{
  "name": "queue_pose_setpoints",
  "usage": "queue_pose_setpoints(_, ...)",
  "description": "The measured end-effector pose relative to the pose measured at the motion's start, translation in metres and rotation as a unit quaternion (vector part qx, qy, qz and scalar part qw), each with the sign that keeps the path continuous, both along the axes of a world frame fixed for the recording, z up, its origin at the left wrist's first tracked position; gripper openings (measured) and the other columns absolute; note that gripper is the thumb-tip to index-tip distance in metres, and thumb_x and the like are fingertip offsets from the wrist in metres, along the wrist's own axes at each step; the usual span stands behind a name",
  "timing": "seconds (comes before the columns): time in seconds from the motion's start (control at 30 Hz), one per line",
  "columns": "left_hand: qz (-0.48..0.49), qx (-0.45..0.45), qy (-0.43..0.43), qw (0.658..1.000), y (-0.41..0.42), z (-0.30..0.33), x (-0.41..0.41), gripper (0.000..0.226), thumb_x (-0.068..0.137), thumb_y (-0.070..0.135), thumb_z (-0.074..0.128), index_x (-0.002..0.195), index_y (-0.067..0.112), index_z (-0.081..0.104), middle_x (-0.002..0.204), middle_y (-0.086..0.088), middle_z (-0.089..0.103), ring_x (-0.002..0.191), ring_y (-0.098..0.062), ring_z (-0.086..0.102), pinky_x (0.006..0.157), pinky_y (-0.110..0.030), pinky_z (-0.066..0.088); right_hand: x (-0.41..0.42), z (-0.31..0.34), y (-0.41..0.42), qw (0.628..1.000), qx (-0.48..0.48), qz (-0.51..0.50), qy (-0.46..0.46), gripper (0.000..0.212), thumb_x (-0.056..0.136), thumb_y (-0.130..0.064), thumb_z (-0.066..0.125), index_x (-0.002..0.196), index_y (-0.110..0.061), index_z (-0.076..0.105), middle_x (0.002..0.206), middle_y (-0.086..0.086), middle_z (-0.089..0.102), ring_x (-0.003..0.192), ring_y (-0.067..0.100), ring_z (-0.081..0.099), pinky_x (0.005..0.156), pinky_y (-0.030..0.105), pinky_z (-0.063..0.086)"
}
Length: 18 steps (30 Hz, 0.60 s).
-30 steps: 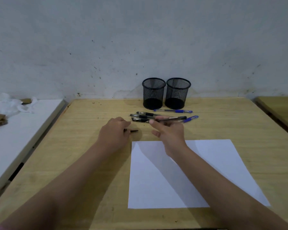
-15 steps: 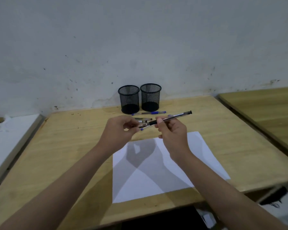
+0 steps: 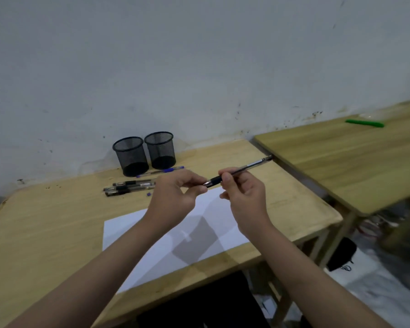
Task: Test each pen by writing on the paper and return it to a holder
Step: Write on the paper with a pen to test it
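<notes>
Right hand (image 3: 243, 195) pinching black-grip pen (image 3: 240, 171) above paper (image 3: 152, 235), tip toward left hand (image 3: 175, 197).

Left fingers curled, tips close at pen tip; whether holding a cap or anything else: hidden, cannot tell. Two mesh holders (image 3: 131, 153) (image 3: 160, 150) at wall, touching side by side, dark inside, no pens visible within. Blue pen (image 3: 166, 170) lying just before holders; black pens (image 3: 128, 187) bunched nearer, right ends hidden behind left hand. Small blue piece (image 3: 148, 194) beside them, unclear. Print on barrels too small to read. Green object (image 3: 365, 123) on neighbouring table (image 3: 341, 162), blurred.
</notes>
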<state>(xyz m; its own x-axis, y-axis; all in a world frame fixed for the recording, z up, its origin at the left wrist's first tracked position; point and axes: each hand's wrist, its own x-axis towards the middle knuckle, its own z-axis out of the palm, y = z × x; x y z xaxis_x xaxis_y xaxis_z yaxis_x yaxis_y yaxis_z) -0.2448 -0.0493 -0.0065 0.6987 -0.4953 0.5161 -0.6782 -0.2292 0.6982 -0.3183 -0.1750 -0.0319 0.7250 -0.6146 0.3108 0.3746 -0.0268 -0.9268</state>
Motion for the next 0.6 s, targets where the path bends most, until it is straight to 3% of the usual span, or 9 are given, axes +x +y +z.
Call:
queue_pose_setpoints(0.1,-0.035,0.019,-0.040,0.998,-0.033,0.001,-0.014,0.012,0.072,0.001,0.072,0.082,0.009,0.074,0.074,0.000,0.069,0.071,-0.009,0.062,0.066,-0.010,0.046,-0.022,-0.005,-0.027,0.999,0.036,-0.028,0.017,0.015,0.092,-0.016,0.059,0.081,-0.020,0.068,0.064,-0.008,0.063,0.066,0.007,0.058,0.060,0.029,0.049)
queue_pose_setpoints(0.2,-0.082,0.053,-0.053,0.994,-0.083,-0.003,-0.032,0.011,0.075,0.004,0.071,0.084,0.010,0.074,0.076,-0.001,0.069,0.071,-0.008,0.063,0.068,-0.016,0.049,-0.054,-0.016,-0.064,0.985,0.019,-0.144,0.090,0.028,0.089,-0.032,0.060,0.068,-0.016,0.067,0.052,-0.009,0.059,0.053,0.003,0.055,0.055,0.027,0.049)
queue_pose_setpoints(0.27,-0.110,0.077,-0.047,0.990,-0.113,-0.007,-0.043,0.011,0.076,0.007,0.071,0.084,0.013,0.073,0.078,0.000,0.069,0.073,-0.009,0.062,0.069,-0.020,0.051,-0.083,-0.021,-0.085,0.961,-0.085,-0.252,0.079,0.032,0.084,-0.034,0.067,0.058,-0.016,0.059,0.045,-0.011,0.052,0.046,0.004,0.048,0.051,0.019,0.040)
queue_pose_setpoints(0.33,-0.136,0.097,-0.046,0.985,-0.138,-0.010,-0.055,0.010,0.077,0.009,0.070,0.085,0.014,0.072,0.079,0.000,0.069,0.073,-0.010,0.060,0.068,-0.019,0.048,-0.113,-0.024,-0.103,0.912,-0.245,-0.328,0.037,0.027,0.078,-0.028,0.075,0.062,-0.018,0.056,0.050,-0.012,0.048,0.049,0.005,0.044,0.050,0.014,0.033)
queue_pose_setpoints(0.43,-0.190,0.119,-0.058,0.973,-0.167,-0.013,-0.074,0.008,0.078,0.010,0.069,0.085,0.013,0.072,0.080,0.000,0.068,0.072,-0.009,0.057,0.064,-0.014,0.041,-0.145,-0.028,-0.134,0.815,-0.460,-0.337,0.102,0.021,0.074,-0.029,0.077,0.084,-0.015,0.066,0.076,-0.004,0.058,0.071,0.014,0.052,0.063,0.025,0.041)
queue_pose_setpoints(0.5,-0.226,0.132,-0.066,0.963,-0.183,-0.014,-0.089,0.007,0.079,0.012,0.068,0.085,0.012,0.071,0.080,0.001,0.067,0.072,-0.009,0.056,0.063,-0.014,0.041,-0.161,-0.033,-0.156,0.780,-0.513,-0.310,0.177,0.024,0.073,-0.032,0.071,0.094,-0.020,0.068,0.088,-0.003,0.067,0.082,0.020,0.057,0.070,0.040,0.046)
queue_pose_setpoints(0.6,-0.269,0.126,-0.065,0.953,-0.202,-0.022,-0.106,0.007,0.078,0.013,0.069,0.085,0.014,0.070,0.081,0.003,0.067,0.072,-0.003,0.056,0.064,-0.006,0.040,-0.182,-0.043,-0.177,0.777,-0.520,-0.285,0.211,0.018,0.073,-0.022,0.072,0.092,-0.021,0.072,0.082,-0.002,0.072,0.074,0.025,0.062,0.065,0.046,0.049)
